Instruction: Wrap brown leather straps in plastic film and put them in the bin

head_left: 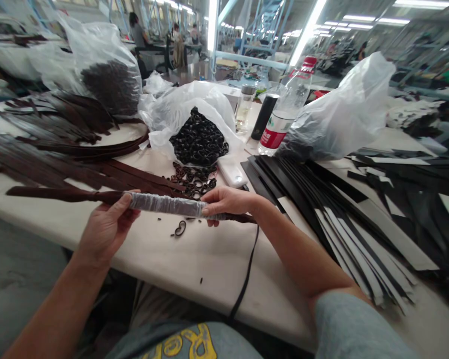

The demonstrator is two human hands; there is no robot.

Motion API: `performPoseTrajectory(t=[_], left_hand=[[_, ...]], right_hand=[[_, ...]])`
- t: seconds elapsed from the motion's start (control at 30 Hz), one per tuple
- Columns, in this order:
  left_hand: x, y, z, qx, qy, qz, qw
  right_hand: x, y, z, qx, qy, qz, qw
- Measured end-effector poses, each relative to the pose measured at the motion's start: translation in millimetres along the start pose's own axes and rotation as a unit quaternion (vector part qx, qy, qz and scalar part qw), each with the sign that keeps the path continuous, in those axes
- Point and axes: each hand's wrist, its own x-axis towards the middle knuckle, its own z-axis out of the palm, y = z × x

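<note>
A dark brown strap (56, 193) with a crinkled grey plastic wrap (164, 204) around its middle stretches level between my hands, above the table. My left hand (110, 224) pinches it at the left end of the wrap, thumb on top. Near the wrap's right end, my right hand (224, 203) closes on it with the thumb along the front; some of its fingers are hidden behind. Just past the wrap lie small brown loops (196, 184) in a loose heap. One dark curled loop (180, 228) sits apart on the tabletop below the strap.
Brown straps (71, 129) spread at the left, black strips (314, 199) at the right. A plastic bag (157, 114) of black loops stands mid-table, behind a white box-like device (232, 172). A bottle (280, 117) and black cylinder (265, 115) stand farther back. A thin black cord (247, 274) hangs over the table edge.
</note>
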Motion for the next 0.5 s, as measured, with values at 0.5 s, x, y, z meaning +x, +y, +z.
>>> performPoseTrajectory(t=[0.5], left_hand=[[-30.8,-2.5,1.6,0.039,-0.165,0.075,0.983]], right_hand=[[11.2,6.3,10.9,-0.265,0.123,-0.012,0.956]])
